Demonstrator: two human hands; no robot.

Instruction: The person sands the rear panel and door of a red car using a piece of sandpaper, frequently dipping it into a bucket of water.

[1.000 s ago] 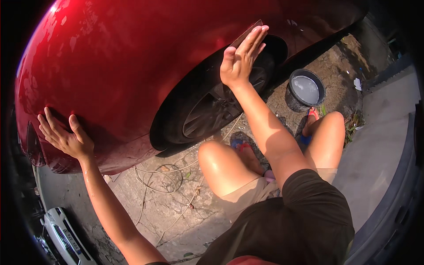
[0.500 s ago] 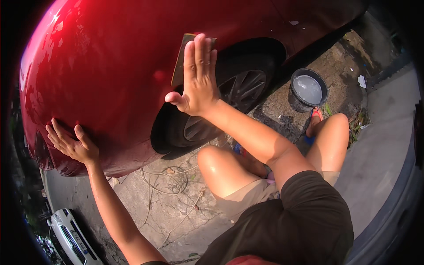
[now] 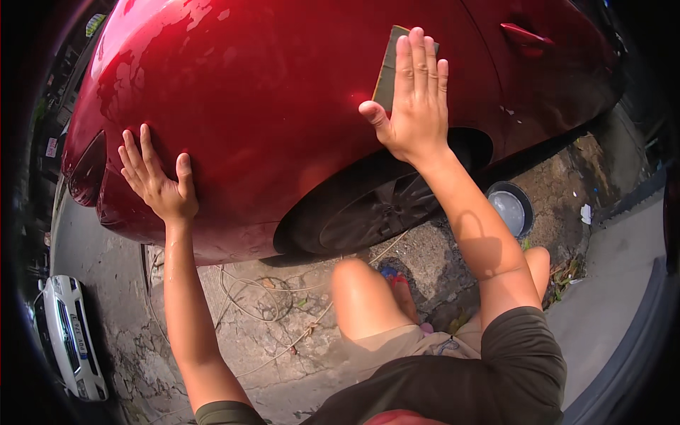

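Observation:
My right hand (image 3: 418,99), fingers straight and close together with the thumb out, holds a flat grey-green pad (image 3: 387,60) against the red car (image 3: 255,85), on the panel above the wheel. My left hand (image 3: 159,177) lies on the same bodywork farther left, its fingers spread, beside a dark lamp (image 3: 88,166). Below my right hand, the wheel (image 3: 358,216) sits in its dark arch. Wet streaks mark the paint toward the upper left.
A dark bucket (image 3: 508,211) of cloudy water stands right of the wheel. A thin hose (image 3: 248,303) loops over cracked concrete below the car. A white car (image 3: 67,336) is at the lower left. A grey ledge (image 3: 613,262) runs along the right, past my bent knees.
My right hand and the pad shifted left half a second ago and are now back right and higher on the panel. The view has also shifted, showing more bodywork and a door handle.

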